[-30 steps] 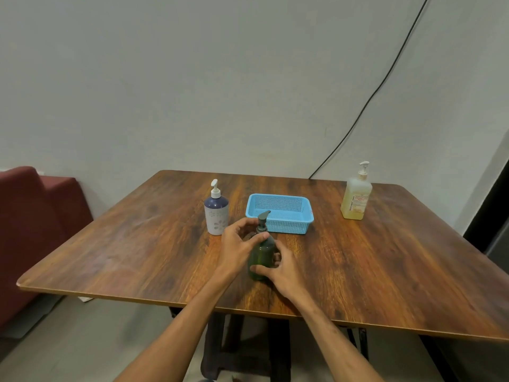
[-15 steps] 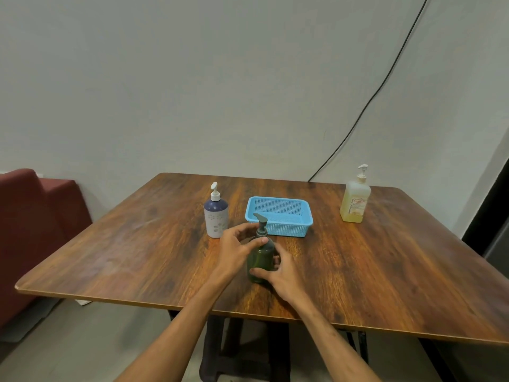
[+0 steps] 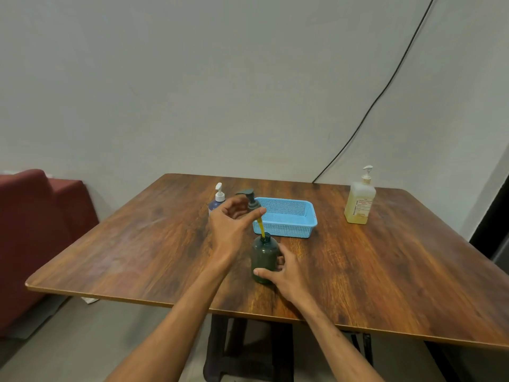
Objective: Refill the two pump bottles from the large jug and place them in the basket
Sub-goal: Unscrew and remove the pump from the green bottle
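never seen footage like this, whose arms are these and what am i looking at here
No machine here: these are a person's two bare arms, filmed by one camera worn on their head, looking forward and down. On the wooden table stand a blue basket, a white-topped pump bottle, and a large yellow jug far right. The right hand grips a dark green bottle on the table. The left hand pinches that bottle's pump head, raised above it, with the yellow tube reaching down to the bottle's mouth.

green bottle [image 3: 265,257] upright, open; pump [image 3: 249,198] raised above, tube end in neck.
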